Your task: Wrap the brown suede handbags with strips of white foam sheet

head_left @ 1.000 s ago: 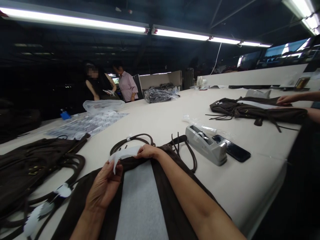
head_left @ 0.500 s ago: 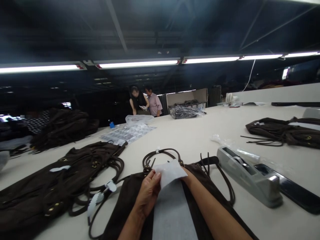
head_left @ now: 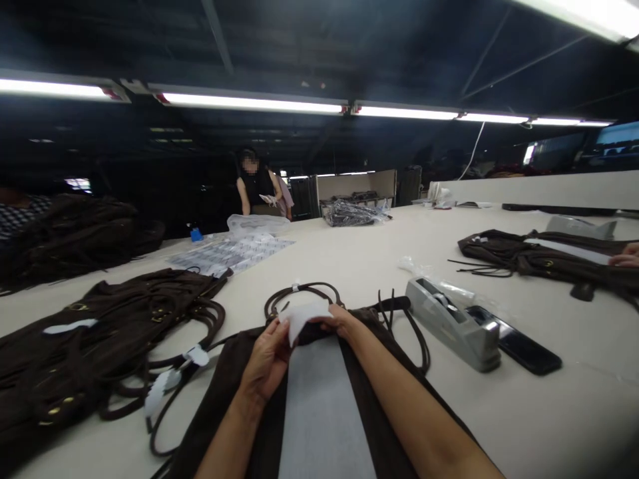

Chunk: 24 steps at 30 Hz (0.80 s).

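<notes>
A dark brown handbag (head_left: pixel 224 379) lies in front of me, its looped handles (head_left: pixel 324 287) pointing away. Down its middle runs a long pale strip of paper (head_left: pixel 324 412). At the strip's far end a piece of thin white paper (head_left: pixel 302 315) is raised and bent. My left hand (head_left: pixel 269 356) pinches this paper at its left side between thumb and fingers. On the other side my right hand (head_left: pixel 340 320) is closed at the paper's right edge, its fingertips partly hidden. Whether the white paper and the strip are one piece, I cannot tell.
More brown bags (head_left: pixel 124 339) lie at left with looped straps. Right of my bag stand a grey tape dispenser (head_left: pixel 454 326) and a black phone (head_left: pixel 522 342). Another person's hand (head_left: pixel 626 256) touches a bag (head_left: pixel 539 256) at far right. A person (head_left: pixel 257 186) stands behind the table.
My view has swung a little right. The white paper now curves down lower toward the bag, with my right fingers showing at its edge. A person's hand has appeared at far right.
</notes>
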Available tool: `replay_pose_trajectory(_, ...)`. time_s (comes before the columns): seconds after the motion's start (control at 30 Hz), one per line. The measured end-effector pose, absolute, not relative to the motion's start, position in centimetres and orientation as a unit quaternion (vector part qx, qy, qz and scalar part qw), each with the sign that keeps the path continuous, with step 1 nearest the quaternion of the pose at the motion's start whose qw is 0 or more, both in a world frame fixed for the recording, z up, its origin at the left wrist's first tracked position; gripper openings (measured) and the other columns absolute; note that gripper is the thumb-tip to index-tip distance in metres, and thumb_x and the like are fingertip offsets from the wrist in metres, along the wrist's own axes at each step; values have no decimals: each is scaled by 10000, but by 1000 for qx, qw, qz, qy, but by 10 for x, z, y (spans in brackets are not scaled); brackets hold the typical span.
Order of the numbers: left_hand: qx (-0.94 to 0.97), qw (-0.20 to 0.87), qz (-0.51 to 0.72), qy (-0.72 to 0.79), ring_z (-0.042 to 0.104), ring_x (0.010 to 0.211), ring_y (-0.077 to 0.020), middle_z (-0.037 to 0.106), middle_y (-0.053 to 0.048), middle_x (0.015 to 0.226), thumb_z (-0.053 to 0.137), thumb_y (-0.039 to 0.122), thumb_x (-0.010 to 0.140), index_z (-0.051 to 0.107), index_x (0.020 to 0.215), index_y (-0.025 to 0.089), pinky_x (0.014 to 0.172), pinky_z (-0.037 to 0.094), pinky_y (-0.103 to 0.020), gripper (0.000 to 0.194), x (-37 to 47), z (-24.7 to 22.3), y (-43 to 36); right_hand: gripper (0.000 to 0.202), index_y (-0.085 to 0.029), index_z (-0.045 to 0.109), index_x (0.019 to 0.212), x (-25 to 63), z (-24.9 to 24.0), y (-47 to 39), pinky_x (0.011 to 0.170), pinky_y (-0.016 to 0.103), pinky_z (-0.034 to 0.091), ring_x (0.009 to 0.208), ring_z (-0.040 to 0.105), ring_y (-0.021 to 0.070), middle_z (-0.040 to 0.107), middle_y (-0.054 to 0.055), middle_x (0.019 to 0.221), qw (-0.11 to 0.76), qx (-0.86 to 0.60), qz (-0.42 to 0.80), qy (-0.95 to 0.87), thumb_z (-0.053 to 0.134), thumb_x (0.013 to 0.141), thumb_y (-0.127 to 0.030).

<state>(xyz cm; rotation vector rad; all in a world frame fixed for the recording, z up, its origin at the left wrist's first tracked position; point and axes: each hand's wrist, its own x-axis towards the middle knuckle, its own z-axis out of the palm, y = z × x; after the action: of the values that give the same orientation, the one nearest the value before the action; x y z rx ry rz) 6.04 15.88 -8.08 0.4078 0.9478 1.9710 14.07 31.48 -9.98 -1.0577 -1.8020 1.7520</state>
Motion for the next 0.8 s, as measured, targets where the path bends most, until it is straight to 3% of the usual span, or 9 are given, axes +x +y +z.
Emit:
replay_pose_trajectory(0.13, 105, 416, 819, 382, 640, 657, -86, 667, 13, 833, 507, -16, 878, 635, 866, 136, 538, 553, -158, 199, 50, -79, 162, 89, -103, 690, 816, 142, -102, 322, 391, 154, 312, 453, 428, 43, 615, 10, 674, 170, -364, 681, -612, 746, 747, -115)
replay_pose_trajectory(0.33, 95, 415, 817, 389, 638, 648, -87, 668, 6, 848, 496, -25, 881, 638, 846, 117, 510, 548, -157, 203, 53, -76, 162, 75, -117, 706, 853, 138, -107, 326, 390, 137, 293, 439, 401, 29, 592, -23, 633, 147, -337, 702, -609, 729, 799, -163)
replay_pose_trajectory(0.47, 102, 412, 816, 393, 627, 619, -87, 659, 6, 811, 492, -35, 874, 648, 857, 117, 494, 543, -160, 218, 57, -74, 161, 156, -111, 680, 831, 135, -109, 325, 365, 148, 262, 427, 375, 30, 574, -31, 619, 153, -334, 698, -615, 791, 747, -182)
replay_pose_trajectory(0.67, 102, 411, 817, 393, 629, 631, -87, 655, 3, 823, 498, -23, 878, 645, 856, 120, 504, 545, -159, 206, 53, -75, 161, 130, -122, 658, 954, 140, -106, 327, 431, 112, 366, 469, 446, 18, 609, -14, 721, 120, -311, 680, -653, 685, 828, -103)
replay_pose_trajectory(0.8, 108, 398, 822, 393, 626, 635, -86, 644, 0, 828, 496, -28, 871, 640, 844, 113, 503, 544, -153, 203, 50, -72, 159, 243, -159, 673, 1104, 149, -96, 329, 490, 132, 418, 492, 490, 35, 587, -26, 681, 84, -296, 604, -736, 599, 880, -102)
